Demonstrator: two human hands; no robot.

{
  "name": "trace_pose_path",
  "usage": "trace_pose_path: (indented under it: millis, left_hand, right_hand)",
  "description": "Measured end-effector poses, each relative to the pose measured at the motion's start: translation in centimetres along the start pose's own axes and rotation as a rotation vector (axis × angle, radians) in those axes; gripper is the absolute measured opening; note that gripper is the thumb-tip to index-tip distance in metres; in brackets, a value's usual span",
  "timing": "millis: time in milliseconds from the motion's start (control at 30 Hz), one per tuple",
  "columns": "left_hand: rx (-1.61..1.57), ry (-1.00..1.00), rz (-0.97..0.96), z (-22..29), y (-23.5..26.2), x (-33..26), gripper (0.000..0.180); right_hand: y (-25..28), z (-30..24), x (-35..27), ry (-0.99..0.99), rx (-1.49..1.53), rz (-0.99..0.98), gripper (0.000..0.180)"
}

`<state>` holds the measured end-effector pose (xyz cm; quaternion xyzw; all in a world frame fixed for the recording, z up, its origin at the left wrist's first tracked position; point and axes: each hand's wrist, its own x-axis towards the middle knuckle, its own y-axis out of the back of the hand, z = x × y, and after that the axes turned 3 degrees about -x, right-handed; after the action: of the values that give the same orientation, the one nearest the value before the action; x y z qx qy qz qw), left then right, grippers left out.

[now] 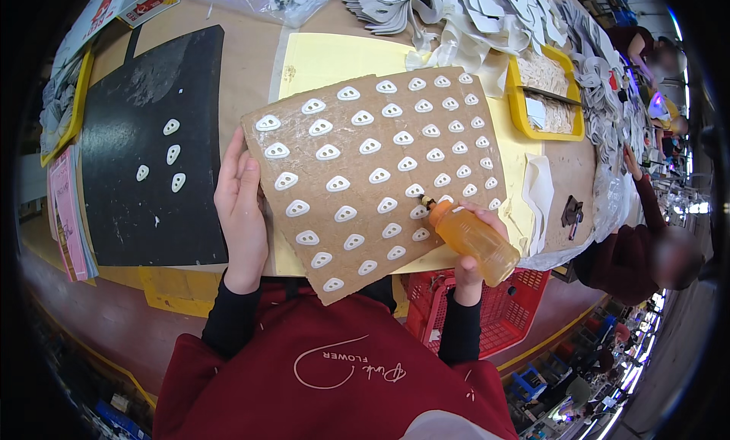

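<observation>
A brown cardboard sheet (357, 204) lies tilted before me, covered with rows of small white rounded-triangle pieces (338, 184), each with two holes. My left hand (242, 204) grips the sheet's left edge, thumb on top and the other fingers partly hidden along the edge. In my right hand (479, 238) is a squeeze bottle (475, 242) of amber liquid with an orange cap. Its dark nozzle tip points down at a white piece right of the sheet's middle; whether they touch I cannot tell.
At left, a black board (152, 220) carries several similar white pieces. Under the cardboard is a yellow sheet (312, 56). A yellow bin (582, 128) of pale pieces stands at right, grey-white cutouts (464, 7) behind. Below the table edge is a red basket (525, 311). Another person (627, 257) is at right.
</observation>
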<state>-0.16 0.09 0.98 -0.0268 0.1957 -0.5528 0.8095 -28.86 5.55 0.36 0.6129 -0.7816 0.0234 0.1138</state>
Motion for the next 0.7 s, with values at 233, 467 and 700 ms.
trace_pose_path:
  millis: [233, 467, 700]
  left_hand:
    - [0.0, -0.004, 0.007, -0.1, 0.1, 0.1, 0.047]
    - [-0.033, -0.003, -0.004, -0.2, 0.0, 0.1, 0.047]
    - [-0.018, -0.004, -0.005, -0.3, 0.2, 0.1, 0.047]
  right_hand:
    - [0.0, 0.0, 0.0, 0.013, -0.072, -0.035, 0.085]
    - [-0.7, -0.5, 0.2, 0.01, -0.127, -0.077, 0.083]
    - [-1.7, -1.4, 0.9, 0.025, -0.203, -0.106, 0.08]
